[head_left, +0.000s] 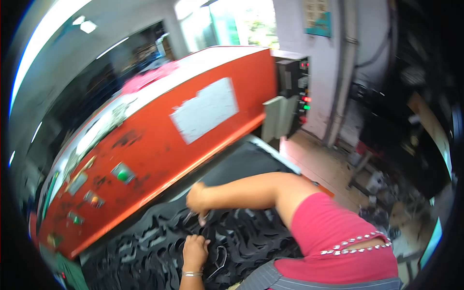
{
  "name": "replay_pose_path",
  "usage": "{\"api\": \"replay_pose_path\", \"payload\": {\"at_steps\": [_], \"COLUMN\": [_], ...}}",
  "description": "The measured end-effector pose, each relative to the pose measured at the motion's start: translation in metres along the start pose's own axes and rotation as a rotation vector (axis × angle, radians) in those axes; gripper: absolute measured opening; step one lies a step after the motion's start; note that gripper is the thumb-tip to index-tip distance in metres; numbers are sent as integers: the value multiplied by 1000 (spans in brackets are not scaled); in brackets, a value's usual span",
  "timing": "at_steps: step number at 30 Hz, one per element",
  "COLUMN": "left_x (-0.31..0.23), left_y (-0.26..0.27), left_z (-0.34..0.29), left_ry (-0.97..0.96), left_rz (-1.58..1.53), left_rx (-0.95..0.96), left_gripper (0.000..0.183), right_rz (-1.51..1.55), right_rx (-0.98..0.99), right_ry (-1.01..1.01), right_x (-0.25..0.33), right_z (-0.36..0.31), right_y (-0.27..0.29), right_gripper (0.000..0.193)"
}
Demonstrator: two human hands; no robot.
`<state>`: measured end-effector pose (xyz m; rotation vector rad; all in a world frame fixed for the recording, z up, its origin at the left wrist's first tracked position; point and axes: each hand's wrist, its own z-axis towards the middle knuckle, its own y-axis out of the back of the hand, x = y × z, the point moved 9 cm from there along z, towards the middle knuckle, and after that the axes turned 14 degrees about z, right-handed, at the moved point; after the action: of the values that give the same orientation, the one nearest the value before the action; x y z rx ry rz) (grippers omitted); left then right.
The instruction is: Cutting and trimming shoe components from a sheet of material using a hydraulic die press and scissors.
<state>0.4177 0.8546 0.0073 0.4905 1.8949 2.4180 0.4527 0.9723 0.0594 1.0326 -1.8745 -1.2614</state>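
Black sheet material [253,162] covers the bed of a large orange machine, and its near part is cut into many curved strips [154,251]. My right hand [196,198] reaches across from the right, its fingers closed round a thin shiny metal piece [189,217] just above the cut strips. Nearer to me, my left hand [195,250], with bracelets at the wrist, rests low over the strips with its fingers curled in. What it grips, if anything, is hidden. A bent metal outline [222,258] lies on the black material just right of my left hand.
The machine's orange beam [154,135] runs across behind the bed, with green buttons [123,175] on its front and pink cloth [150,77] on top. A control box with lit lamps [306,100] stands at its far right end. Clutter lies on the floor [316,159] at right.
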Motion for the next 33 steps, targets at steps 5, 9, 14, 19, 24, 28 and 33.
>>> {"api": "replay_pose_path", "payload": {"at_steps": [5, 9, 14, 19, 24, 28, 33], "left_x": [103, 145, 144, 118, 116, 151, 223], "left_y": [12, 76, 104, 158, 211, 227, 190], "left_z": [-92, -245, -382, -453, -424, -369, -340], "left_ry": [697, 737, 989, 1256, 1352, 1097, 690], "left_rz": [-1295, -1335, -1206, -742, -164, 259, 290], "left_rx": [-519, -1244, -1498, -1429, -863, -404, -265], "left_gripper": [16, 25, 26, 33, 41, 29, 32], "right_rz": [96, 314, 487, 193, 189, 236, 389], "right_rx": [212, -122, -1037, -1078, -1289, -1331, -1070], "right_ry": [-110, -1, 7, -316, -142, 344, 481], "right_x": [-50, -33, -139, -301, -261, -120, 31], "right_z": [-46, -101, -148, -108, -72, -86, -93], "right_y": [29, 143, 256, 323, 321, 247, 167], "right_gripper": [62, 56, 36, 31, 43, 19, 14]}}
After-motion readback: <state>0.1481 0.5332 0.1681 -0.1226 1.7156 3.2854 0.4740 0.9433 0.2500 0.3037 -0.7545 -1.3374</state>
